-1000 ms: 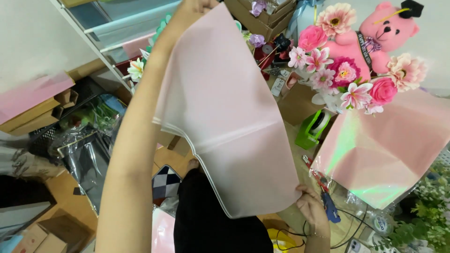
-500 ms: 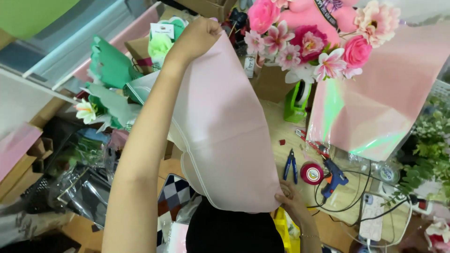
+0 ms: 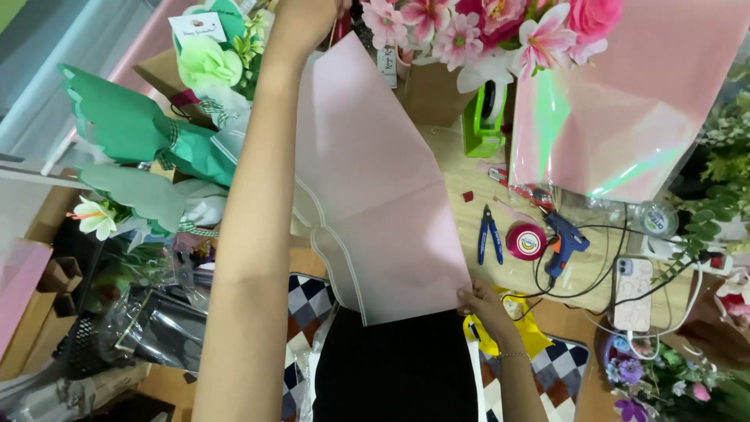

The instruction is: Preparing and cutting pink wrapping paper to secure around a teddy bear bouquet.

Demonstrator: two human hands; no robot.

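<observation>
A large pale pink wrapping sheet (image 3: 375,195) with a white-edged border hangs stretched between my two hands above the wooden table (image 3: 453,172). My left hand (image 3: 301,19), arm raised, grips the sheet's top corner at the upper edge of the view. My right hand (image 3: 480,301) pinches the sheet's lower right corner near my body. A crease runs across the middle of the sheet.
A pink flower bouquet in iridescent pink wrap (image 3: 617,101) stands at the back right. Green-wrapped bouquets (image 3: 148,141) lie on the left. On the table are a green tape dispenser (image 3: 484,117), blue pliers (image 3: 490,233), a pink ribbon roll (image 3: 526,241), a blue glue gun (image 3: 564,242) and a phone (image 3: 633,291).
The view has tilted down and to the right, showing more of the table and tools. Both hands keep hold of the pink sheet, which stays spread out.
</observation>
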